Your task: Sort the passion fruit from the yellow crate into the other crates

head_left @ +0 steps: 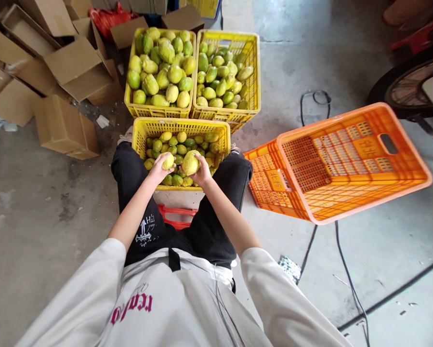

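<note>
My left hand (160, 168) is closed around a small yellow lemon (168, 161). Beside it, my right hand (202, 172) grips a larger yellow-green lemon (190, 163), its fingers wrapped along the right side. Both hands are over a yellow plastic crate (182, 123) standing between my knees. Green and yellow lemons (177, 180) lie inside that crate, some hidden beneath my hands. The two held lemons are close to each other, with a small gap between them.
Behind stand two more yellow crates, one heaped with large lemons (162, 67), the other holding smaller lemons (221, 79). An orange crate (346, 197) leans at the right, near black cables (349, 284) and a wheel (411, 79). Cardboard boxes (66, 127) pile up at the left.
</note>
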`<act>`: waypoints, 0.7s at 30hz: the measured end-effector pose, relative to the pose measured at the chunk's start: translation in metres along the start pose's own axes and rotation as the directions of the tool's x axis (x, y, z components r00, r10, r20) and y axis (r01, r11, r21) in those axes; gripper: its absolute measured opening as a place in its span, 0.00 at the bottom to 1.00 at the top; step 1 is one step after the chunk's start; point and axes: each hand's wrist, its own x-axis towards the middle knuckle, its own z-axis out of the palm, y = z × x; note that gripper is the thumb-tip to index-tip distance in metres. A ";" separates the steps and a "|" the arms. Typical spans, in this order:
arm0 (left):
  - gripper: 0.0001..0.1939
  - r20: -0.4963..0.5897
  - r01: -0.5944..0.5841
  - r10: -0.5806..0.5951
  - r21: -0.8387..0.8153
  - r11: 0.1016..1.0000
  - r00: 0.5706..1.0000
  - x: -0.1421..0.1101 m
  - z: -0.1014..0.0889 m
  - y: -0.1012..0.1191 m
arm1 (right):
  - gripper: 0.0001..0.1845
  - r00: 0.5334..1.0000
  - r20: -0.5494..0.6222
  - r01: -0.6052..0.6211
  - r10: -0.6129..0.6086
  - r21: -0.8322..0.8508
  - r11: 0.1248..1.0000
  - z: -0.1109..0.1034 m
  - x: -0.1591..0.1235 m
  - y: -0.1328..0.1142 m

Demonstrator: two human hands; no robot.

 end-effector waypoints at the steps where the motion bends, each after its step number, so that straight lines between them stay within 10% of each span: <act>1: 0.10 0.003 0.021 -0.021 -0.014 1.000 1.000 0.000 0.000 0.001 | 0.14 1.000 0.009 -0.010 0.010 0.001 1.000 0.000 0.000 0.000; 21: 0.08 0.085 -0.009 0.012 -0.033 0.999 0.996 -0.008 0.001 -0.001 | 0.15 0.998 0.050 -0.024 0.024 -0.005 1.000 0.000 0.000 -0.004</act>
